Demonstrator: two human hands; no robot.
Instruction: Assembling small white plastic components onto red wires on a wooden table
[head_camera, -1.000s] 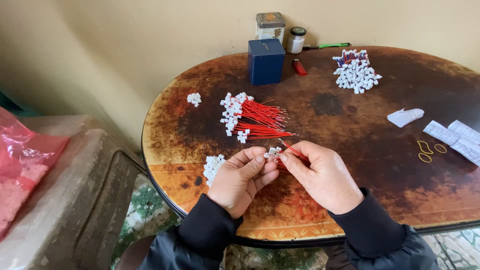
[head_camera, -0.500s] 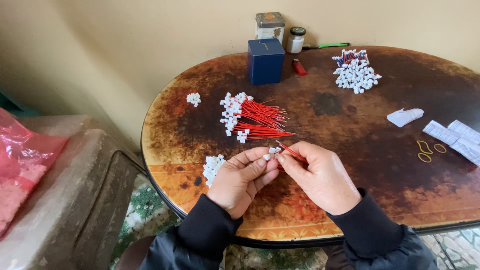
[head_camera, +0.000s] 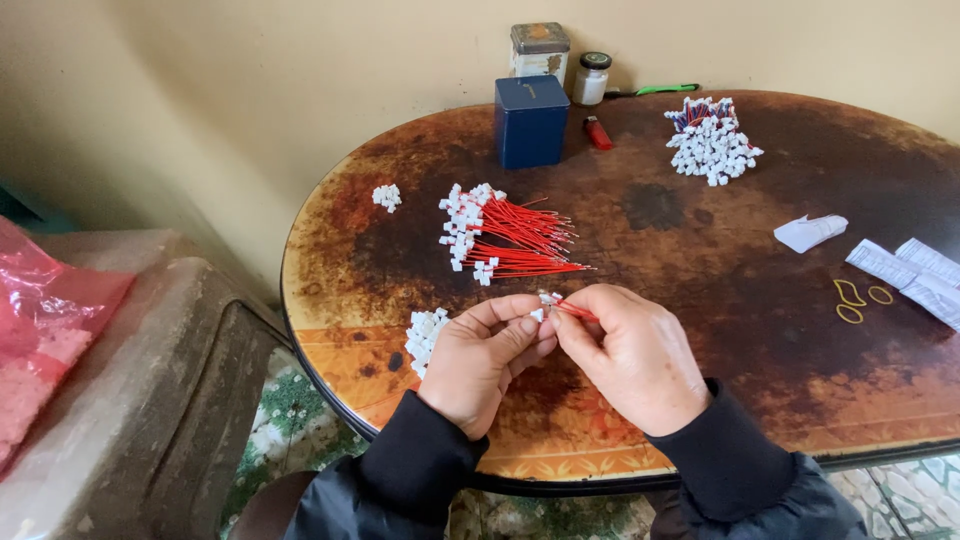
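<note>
Resting above the near edge of the round brown table (head_camera: 700, 400), the left hand (head_camera: 482, 362) and right hand (head_camera: 632, 355) are being held together, fingertips meeting. A small white connector (head_camera: 546, 300) is being pinched at the left fingertips, while a short red wire (head_camera: 578, 311) is being gripped between the right thumb and forefinger, its end touching the connector. Just beside the left hand, a little heap of white connectors (head_camera: 425, 332) is lying on the table. Beyond the hands, a bundle of red wires with white plugs (head_camera: 505, 238) is being kept spread out, with a blue box (head_camera: 531, 121) farther back.
</note>
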